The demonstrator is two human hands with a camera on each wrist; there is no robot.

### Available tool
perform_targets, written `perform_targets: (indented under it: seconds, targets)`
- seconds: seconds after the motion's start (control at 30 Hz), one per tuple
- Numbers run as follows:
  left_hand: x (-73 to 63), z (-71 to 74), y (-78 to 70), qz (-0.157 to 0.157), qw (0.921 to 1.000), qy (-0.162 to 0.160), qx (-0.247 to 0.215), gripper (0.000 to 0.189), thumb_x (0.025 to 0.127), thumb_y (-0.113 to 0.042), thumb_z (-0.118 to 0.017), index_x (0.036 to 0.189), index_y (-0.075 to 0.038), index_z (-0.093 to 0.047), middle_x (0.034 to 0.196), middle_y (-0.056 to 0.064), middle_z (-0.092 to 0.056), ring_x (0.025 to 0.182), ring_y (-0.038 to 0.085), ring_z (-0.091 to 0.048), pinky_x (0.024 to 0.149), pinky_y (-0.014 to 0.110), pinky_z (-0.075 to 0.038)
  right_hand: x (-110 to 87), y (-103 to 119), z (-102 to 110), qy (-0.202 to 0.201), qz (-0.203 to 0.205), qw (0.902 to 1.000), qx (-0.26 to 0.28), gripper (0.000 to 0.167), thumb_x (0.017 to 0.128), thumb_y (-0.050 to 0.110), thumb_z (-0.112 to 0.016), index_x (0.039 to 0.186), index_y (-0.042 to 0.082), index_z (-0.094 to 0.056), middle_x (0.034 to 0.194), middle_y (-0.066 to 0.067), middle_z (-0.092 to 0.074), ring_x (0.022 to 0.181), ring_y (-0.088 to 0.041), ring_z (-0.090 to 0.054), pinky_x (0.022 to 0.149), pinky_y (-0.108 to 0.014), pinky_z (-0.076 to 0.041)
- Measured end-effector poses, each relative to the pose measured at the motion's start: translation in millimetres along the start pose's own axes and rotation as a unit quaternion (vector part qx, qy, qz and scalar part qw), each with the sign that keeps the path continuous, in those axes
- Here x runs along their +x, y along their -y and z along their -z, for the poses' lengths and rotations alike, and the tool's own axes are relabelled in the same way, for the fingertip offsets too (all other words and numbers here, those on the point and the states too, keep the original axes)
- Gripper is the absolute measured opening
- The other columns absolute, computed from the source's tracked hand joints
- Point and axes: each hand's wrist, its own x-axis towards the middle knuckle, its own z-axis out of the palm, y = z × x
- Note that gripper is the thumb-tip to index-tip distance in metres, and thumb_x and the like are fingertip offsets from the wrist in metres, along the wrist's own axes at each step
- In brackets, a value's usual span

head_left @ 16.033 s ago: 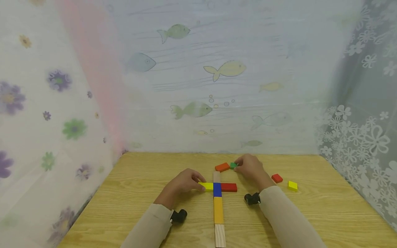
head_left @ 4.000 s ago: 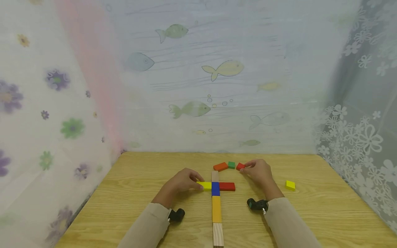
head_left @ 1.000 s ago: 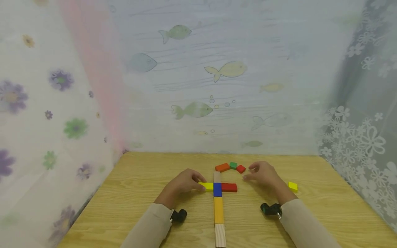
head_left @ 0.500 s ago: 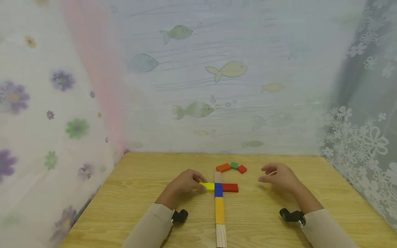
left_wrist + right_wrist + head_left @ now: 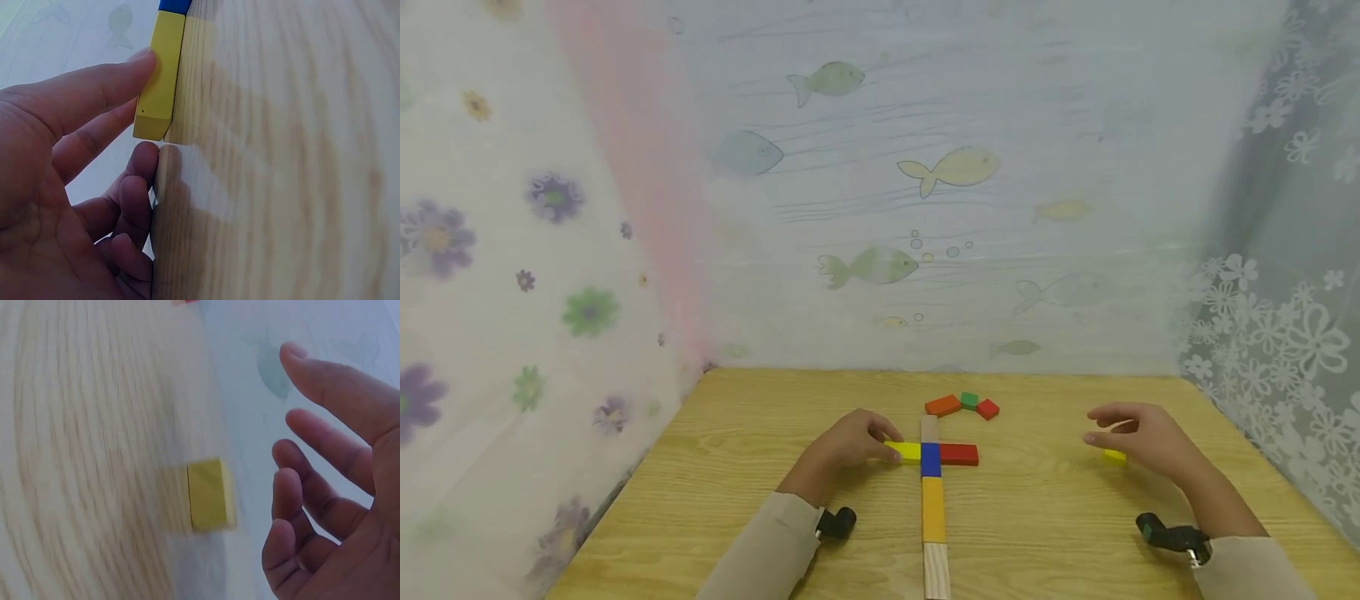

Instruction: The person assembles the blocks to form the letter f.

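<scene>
My left hand [image 5: 844, 442] pinches a long yellow block [image 5: 908, 452] between thumb and index finger; the left wrist view shows the thumb on the block's [image 5: 161, 69] side. That block abuts a blue block [image 5: 930, 459], with a long red block [image 5: 958, 454] on its other side. Over at the right, my right hand [image 5: 1153, 442] hovers with fingers parted and holds nothing. Just below it lies a small yellow block [image 5: 1115, 457], partly hidden in the head view. The right wrist view shows this small block [image 5: 207, 495] whole, apart from the fingers.
From the blue block an amber block [image 5: 933, 510] and a plain wood block [image 5: 936, 571] run toward me. Another plain block [image 5: 929, 428] lies beyond it. Orange [image 5: 943, 405], green [image 5: 969, 401] and red [image 5: 988, 408] blocks curve at the back of the table [image 5: 752, 408].
Earlier, my right hand was at the green block, then set the small red block beside it. It has since let go and moved right, over the small yellow block. The left hand stays put.
</scene>
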Motion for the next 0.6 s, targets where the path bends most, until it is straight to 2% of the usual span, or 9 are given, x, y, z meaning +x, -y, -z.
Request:
perform_targets:
  seconds: [0.13,0.3,0.6]
  targets:
    - [0.4,1.0,-1.4,0.003,1.0000,0.007,-0.002,0.025,0.085,-0.027,-0.087,0.109,-0.023,-0.080,0.110,0.002,-0.069,0.102,0.021,-0.060,0.091,0.043,-0.054,-4.4,-19,8,-0.001,-0.008,1.0000,0.004,0.059,0.095,0.041,-0.075,0.139,0.003,-0.063,0.134,-0.025,-0.063,0.108,-0.033,-0.068,0.077,-0.036,-0.059]
    - [1.3,2.6,-1.0,0.004,1.0000,0.009,-0.001,0.025,0.085,-0.027,-0.086,0.109,-0.023,-0.080,0.110,0.001,-0.069,0.102,0.021,-0.060,0.091,0.043,-0.053,-9.0,-35,12,0.018,-0.023,0.9996,-0.007,0.059,0.097,0.040,-0.073,0.141,0.002,-0.061,0.128,-0.021,-0.066,0.108,-0.029,-0.068,0.078,-0.036,-0.058]
    - [4.9,1.4,6.5,-0.013,0.9998,0.013,-0.005,0.024,0.085,-0.026,-0.086,0.108,-0.022,-0.081,0.110,0.000,-0.071,0.106,0.021,-0.063,0.093,0.044,-0.054,-14.2,-41,15,0.054,-0.038,0.9977,0.013,0.063,0.097,0.037,-0.074,0.144,-0.001,-0.057,0.139,-0.025,-0.062,0.110,-0.012,-0.063,0.080,-0.026,-0.056]
